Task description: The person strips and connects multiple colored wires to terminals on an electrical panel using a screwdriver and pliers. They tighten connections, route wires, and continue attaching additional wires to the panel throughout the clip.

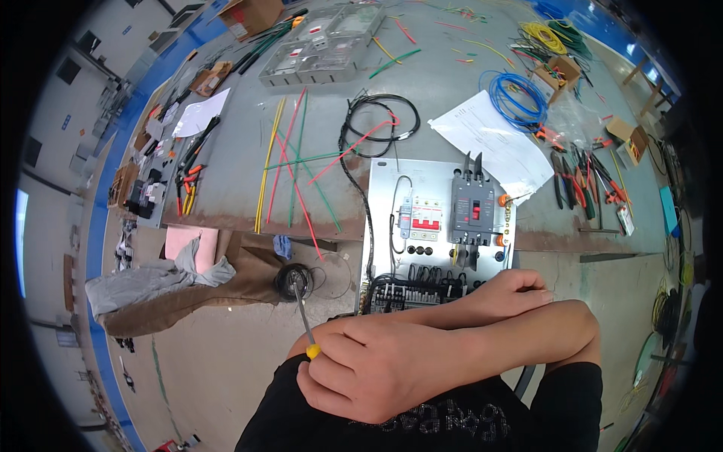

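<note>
Arms crossed over the lap. Right hand, fingers clamped on a yellow-handled screwdriver; left hand, fingers curled, seemingly empty, beside the metal panel. Grey desk strewn with coloured wires; concrete floor below.

A matt, pale metal mounting plate at frame centre carries a dark plastic circuit breaker. The screwdriver, lower centre, has a bright metal shaft and glossy yellow plastic tip. Upper right, a glossy blue plastic-coated wire coil lies beside matt white paper.
</note>
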